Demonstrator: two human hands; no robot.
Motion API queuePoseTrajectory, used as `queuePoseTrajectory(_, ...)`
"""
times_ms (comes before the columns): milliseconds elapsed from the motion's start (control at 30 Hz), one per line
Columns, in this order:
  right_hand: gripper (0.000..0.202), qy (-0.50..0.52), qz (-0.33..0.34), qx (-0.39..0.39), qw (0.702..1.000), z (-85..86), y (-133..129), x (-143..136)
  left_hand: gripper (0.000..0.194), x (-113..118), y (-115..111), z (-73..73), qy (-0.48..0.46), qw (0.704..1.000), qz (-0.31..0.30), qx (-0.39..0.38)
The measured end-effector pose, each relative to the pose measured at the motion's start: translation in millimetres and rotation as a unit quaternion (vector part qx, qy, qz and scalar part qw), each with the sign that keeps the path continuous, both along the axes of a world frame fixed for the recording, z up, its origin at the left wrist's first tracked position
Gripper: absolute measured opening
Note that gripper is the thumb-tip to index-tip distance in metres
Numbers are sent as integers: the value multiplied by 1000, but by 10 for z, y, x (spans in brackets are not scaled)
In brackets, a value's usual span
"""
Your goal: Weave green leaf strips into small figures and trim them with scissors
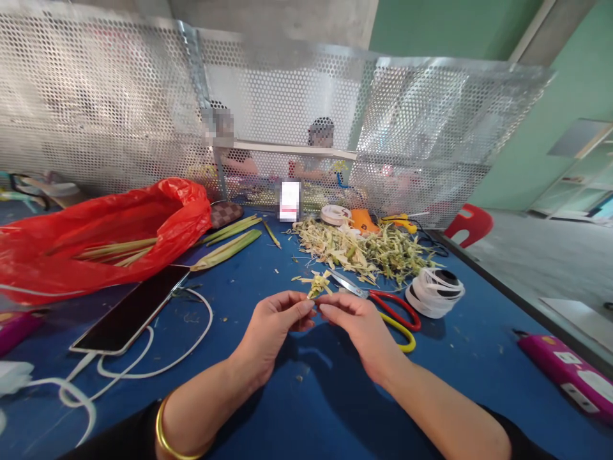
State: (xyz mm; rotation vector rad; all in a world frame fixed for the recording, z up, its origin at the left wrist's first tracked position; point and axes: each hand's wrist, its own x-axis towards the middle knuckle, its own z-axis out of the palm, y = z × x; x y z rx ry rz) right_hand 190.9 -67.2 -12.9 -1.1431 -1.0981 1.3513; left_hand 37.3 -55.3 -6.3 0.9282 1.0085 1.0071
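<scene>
Pinched between the fingertips of both hands is a small woven palm-leaf piece [318,284], pale yellow-green with loose ends sticking out. My left hand [282,313], below a gold bangle on the wrist, closes thumb and fingers at its base. From the other side my right hand [352,319] meets it, thumb against forefinger. The lower end of the piece is hidden by my fingers. Just beyond my right hand lie scissors [395,310] with one red and one yellow handle loop. Behind them spreads a heap of leaf trimmings [354,249].
At left a red plastic bag [177,198] holds long leaves, beside a tablet [136,310] with a white cable. Leaf strips [230,249] lie near it. A roll of white ribbon [433,294] stands right. A perforated metal screen [287,89] backs the table, with people behind it.
</scene>
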Motion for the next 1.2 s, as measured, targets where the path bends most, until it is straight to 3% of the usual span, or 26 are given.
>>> queuePoseTrajectory(133, 9, 29, -1, 20, 999, -8, -35, -44, 21, 24, -22, -2, 10, 1000, -27, -12)
queuePoseTrajectory(300, 16, 88, 8, -20, 996, -75, -17, -40, 20, 46, -54, 13, 56, 996, -74, 3)
queuePoseTrajectory(500, 20, 94, -31, -12, 995, -93, 32, 6, 40, 31, -34, 13, 30, 995, -89, -27)
queuePoseTrajectory(633, 21, 93, -36, -13, 995, -97, 49, 26, 32, 35, -27, -2, 89, 991, -103, 0)
queuePoseTrajectory(900, 24, 75, -45, -18, 996, -97, 37, 10, 19, 44, -43, -19, 150, 983, -55, 87)
queuePoseTrajectory(1200, 16, -5, -13, -30, 999, -67, 1, -14, 15, 43, -22, -27, 160, 983, -12, 86)
